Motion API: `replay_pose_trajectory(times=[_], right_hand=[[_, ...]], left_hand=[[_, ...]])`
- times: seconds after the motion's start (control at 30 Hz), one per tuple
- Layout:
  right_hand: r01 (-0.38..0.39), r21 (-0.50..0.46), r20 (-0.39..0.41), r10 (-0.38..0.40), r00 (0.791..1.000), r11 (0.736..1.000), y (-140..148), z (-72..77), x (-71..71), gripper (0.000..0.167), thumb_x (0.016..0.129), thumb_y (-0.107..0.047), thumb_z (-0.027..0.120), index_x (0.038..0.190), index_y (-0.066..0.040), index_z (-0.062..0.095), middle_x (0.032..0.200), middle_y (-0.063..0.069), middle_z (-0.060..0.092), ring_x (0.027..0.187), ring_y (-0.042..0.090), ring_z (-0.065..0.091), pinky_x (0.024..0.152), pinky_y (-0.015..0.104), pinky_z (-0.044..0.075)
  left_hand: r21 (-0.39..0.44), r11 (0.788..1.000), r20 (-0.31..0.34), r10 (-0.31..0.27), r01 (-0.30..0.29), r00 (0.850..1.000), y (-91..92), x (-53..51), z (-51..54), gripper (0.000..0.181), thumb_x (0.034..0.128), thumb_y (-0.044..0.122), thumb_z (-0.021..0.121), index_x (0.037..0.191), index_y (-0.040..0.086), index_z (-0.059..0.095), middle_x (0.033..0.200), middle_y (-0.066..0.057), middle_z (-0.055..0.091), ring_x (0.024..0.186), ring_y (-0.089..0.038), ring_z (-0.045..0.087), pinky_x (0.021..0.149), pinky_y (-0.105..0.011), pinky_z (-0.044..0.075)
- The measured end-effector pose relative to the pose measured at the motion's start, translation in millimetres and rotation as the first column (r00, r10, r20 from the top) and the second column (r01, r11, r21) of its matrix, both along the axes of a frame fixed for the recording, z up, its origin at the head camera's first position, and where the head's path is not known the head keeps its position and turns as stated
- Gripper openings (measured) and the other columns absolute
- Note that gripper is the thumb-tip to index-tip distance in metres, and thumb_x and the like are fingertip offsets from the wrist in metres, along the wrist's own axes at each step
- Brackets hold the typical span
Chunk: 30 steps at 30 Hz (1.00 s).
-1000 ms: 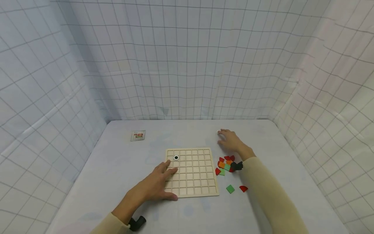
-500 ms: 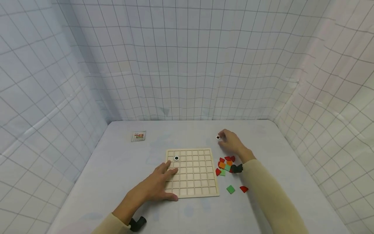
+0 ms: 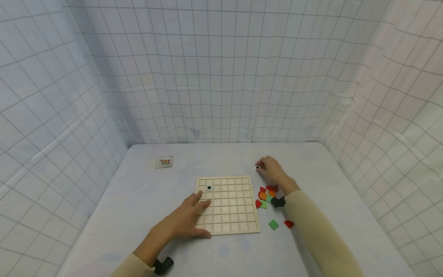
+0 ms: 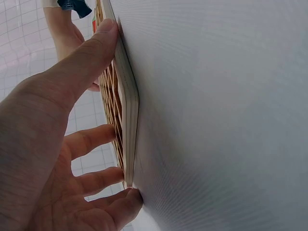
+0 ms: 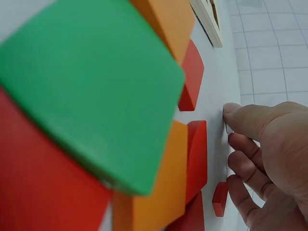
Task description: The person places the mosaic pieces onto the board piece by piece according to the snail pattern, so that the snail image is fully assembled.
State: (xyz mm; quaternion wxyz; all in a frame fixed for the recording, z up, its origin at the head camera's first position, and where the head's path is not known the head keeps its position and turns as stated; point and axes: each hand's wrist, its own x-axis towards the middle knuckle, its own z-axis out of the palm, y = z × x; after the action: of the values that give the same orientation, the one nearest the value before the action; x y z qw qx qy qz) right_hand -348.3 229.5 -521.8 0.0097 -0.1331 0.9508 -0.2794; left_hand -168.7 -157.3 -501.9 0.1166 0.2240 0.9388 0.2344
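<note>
One white piece [image 3: 257, 167] pinched beyond the board [image 3: 231, 207]

Held between the thumb and fingers of a person's right hand [image 3: 273, 170], the black-centered piece is just past the board's far right corner; whether it touches the table [image 3: 138, 207] cannot be told. A second white piece [image 3: 209, 187] sits in a compartment near the far left corner. The left hand [image 3: 187, 219], fingers spread apart, rests on the board's left side, thumb at the near edge. Red wedges [image 3: 288, 224], orange pieces [image 3: 263, 196] and green squares [image 3: 273, 224] lie to the board's right, some heaped. Farther back at left lies a printed card [image 3: 164, 162]; gridded cloth [image 3: 221, 77] rises behind.
</note>
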Motion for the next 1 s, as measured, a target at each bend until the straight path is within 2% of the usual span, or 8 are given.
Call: replay_pose_trajectory(times=[0.23,0.47,0.5,0.53,0.7,0.73,0.77,1.0], right_hand=[[-0.013,0.009,0.05,0.013,0.999,1.0,-1.3,4.2,4.6,0.022,0.112,-0.018,0.08,0.129,-0.003,0.078,0.126,0.018,0.071,0.114,0.03,0.067,0.115,0.05,0.062],[-0.021,-0.007,0.052,0.021,0.998,1.0,0.7,5.4,9.1,0.023,0.112,-0.019,0.08,0.128,-0.003,0.077,0.126,0.017,0.073,0.114,0.03,0.068,0.115,0.051,0.062],[-0.025,-0.016,0.048,0.026,0.998,1.0,1.2,5.7,10.0,0.023,0.112,-0.019,0.081,0.128,-0.003,0.077,0.125,0.017,0.073,0.114,0.03,0.068,0.114,0.05,0.062],[-0.056,-0.041,0.025,0.057,0.998,0.998,6.1,-3.0,4.7,0.025,0.112,-0.024,0.081,0.128,-0.005,0.078,0.124,0.015,0.074,0.113,0.028,0.068,0.113,0.046,0.062],[-0.079,-0.054,-0.004,0.079,0.997,0.995,4.3,-1.6,9.0,0.025,0.111,-0.022,0.082,0.127,-0.004,0.078,0.117,0.014,0.076,0.106,0.025,0.069,0.101,0.04,0.063],[-0.083,-0.055,-0.008,0.082,0.997,0.995,3.1,-1.0,9.8,0.025,0.111,-0.022,0.082,0.127,-0.004,0.078,0.117,0.013,0.076,0.105,0.024,0.068,0.1,0.04,0.063],[-0.06,-0.041,0.009,0.061,0.998,0.997,-3.1,8.4,16.7,0.023,0.111,-0.017,0.081,0.127,-0.002,0.077,0.117,0.015,0.076,0.104,0.026,0.069,0.098,0.042,0.063],[-0.107,-0.071,0.0,0.107,0.994,0.992,-17.1,13.9,24.4,0.023,0.111,-0.018,0.082,0.129,-0.004,0.079,0.12,0.013,0.077,0.103,0.02,0.068,0.094,0.037,0.062]], left_hand=[[0.008,1.0,0.006,0.006,-0.006,1.0,-0.8,-1.1,-0.3,0.117,0.0809,0.062,0.105,0.174,0.012,0.055,0.19,-0.029,0.029,0.174,-0.062,0.031,0.132,-0.077,0.044],[0.005,1.0,0.002,0.001,-0.001,1.0,-0.7,-2.6,-1.6,0.117,0.0801,0.062,0.105,0.174,0.012,0.055,0.19,-0.03,0.029,0.174,-0.062,0.032,0.131,-0.078,0.044],[0.007,1.0,0.001,0.0,0.0,1.0,-0.8,-2.7,-1.8,0.117,0.0801,0.062,0.105,0.174,0.012,0.055,0.19,-0.03,0.029,0.174,-0.062,0.032,0.131,-0.078,0.044],[0.009,1.0,0.002,0.0,0.0,1.0,-0.9,-2.6,-1.9,0.117,0.08,0.062,0.105,0.174,0.012,0.055,0.19,-0.03,0.029,0.174,-0.062,0.032,0.131,-0.078,0.044],[0.014,1.0,0.001,0.001,-0.001,1.0,-1.1,-1.9,-1.6,0.117,0.0798,0.061,0.106,0.173,0.012,0.056,0.189,-0.03,0.029,0.173,-0.062,0.033,0.131,-0.078,0.045],[0.015,1.0,0.001,0.001,-0.001,1.0,-1.0,-1.8,-1.3,0.117,0.0797,0.061,0.106,0.173,0.012,0.056,0.189,-0.03,0.03,0.173,-0.062,0.033,0.131,-0.078,0.045],[0.016,1.0,0.0,0.001,-0.001,1.0,-0.9,-1.7,-0.9,0.117,0.0797,0.061,0.106,0.173,0.012,0.056,0.189,-0.03,0.03,0.173,-0.062,0.033,0.131,-0.078,0.045],[0.025,1.0,-0.004,-0.006,0.006,1.0,-0.8,-1.6,0.4,0.116,0.0804,0.06,0.106,0.173,0.01,0.056,0.189,-0.031,0.03,0.173,-0.062,0.033,0.13,-0.077,0.046]])
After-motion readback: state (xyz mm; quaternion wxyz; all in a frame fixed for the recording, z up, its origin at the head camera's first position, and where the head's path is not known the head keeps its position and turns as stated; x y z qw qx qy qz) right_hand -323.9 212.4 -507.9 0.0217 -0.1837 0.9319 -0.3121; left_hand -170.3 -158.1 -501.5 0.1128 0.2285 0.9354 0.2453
